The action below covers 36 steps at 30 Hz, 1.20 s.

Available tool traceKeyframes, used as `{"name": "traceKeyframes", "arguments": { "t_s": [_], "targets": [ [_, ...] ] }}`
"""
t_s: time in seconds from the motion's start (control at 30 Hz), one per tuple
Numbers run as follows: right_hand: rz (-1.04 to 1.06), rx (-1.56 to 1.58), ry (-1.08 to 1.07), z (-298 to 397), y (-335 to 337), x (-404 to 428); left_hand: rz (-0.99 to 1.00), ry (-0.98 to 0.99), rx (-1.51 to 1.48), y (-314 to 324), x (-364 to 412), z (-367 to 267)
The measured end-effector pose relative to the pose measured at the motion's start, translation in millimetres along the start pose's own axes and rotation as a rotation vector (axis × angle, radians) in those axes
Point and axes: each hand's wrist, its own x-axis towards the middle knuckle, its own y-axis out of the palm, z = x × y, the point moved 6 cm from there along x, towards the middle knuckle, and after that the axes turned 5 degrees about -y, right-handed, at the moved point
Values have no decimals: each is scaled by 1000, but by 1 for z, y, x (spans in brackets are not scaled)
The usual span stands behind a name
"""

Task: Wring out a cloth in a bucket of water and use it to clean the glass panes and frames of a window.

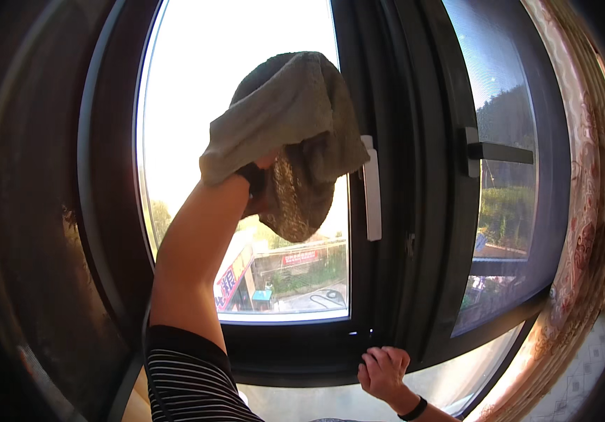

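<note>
My left hand [264, 161], mostly covered by a grey-brown cloth [281, 111], holds it up in front of the bright window pane [186, 95]. The cloth drapes over the hand and wrist, and a darker, textured fold hangs below. Its right edge overlaps the dark window frame [386, 211] beside a pale upright window handle [372, 195]. Lower right, my right hand [384, 372], with a black band on the wrist, has its fingers curled near the frame's lower edge. Its palm is hidden, so whether it grips the frame cannot be told.
At right is a screened window panel [508, 200] with a dark lever handle [502, 152], and beyond it a patterned curtain [579, 237]. Dark framing [115, 158] curves along the left. Buildings, a sign with writing and greenery show through the glass.
</note>
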Motion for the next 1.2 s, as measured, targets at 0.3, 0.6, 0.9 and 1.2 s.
{"name": "traceKeyframes", "arguments": {
  "t_s": [0.3,0.6,0.9,1.2],
  "targets": [
    [22,-49,-13,7,10,-1,73,109,127,-14,98,42],
    [-4,60,-40,-3,4,2,226,93,318,28,-26,17],
    [-43,117,-79,7,-5,6,211,288,543,-3,-86,-25],
    [-83,-30,-14,3,10,-3,-151,399,658,12,-16,14]
  ]
}}
